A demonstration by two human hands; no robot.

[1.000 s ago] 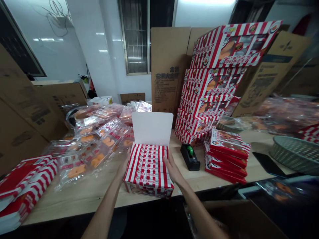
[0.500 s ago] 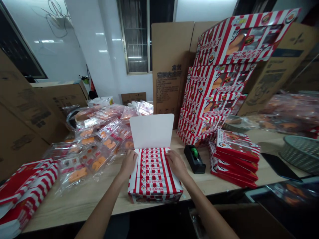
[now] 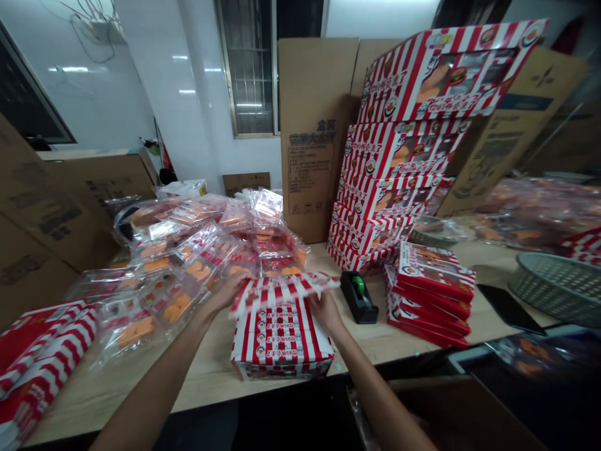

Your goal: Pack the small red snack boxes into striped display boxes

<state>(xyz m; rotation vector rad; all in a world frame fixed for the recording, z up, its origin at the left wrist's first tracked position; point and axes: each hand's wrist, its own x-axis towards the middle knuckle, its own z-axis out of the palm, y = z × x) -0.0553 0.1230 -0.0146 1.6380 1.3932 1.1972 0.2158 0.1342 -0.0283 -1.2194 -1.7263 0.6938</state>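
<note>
A red-and-white striped cardboard box (image 3: 286, 341) lies in front of me at the table's near edge. Its wide lid flap (image 3: 286, 288) is tilted forward over the far part of the box, blurred by motion, with the striped side showing. My left hand (image 3: 230, 293) is closed at the flap's left edge, fingertips partly hidden. At the right edge, my right hand (image 3: 325, 311) is closed with its fingers just under the flap's corner. A black tape dispenser (image 3: 360, 299) with a green roll stands to the right of my right hand.
Bagged toy sets (image 3: 201, 250) in clear plastic heap up behind and left. Filled striped boxes (image 3: 404, 150) form a tall stack at the back right. Flattened red boxes (image 3: 432, 294), a dark phone-like slab (image 3: 509, 308) and a green basket (image 3: 558, 288) lie right; folded cartons (image 3: 42, 357) lie left.
The lid flap, upright with its white inside showing before, has swung down toward me over the box. Both hands have moved with it, staying at its sides. The view has shifted slightly.
</note>
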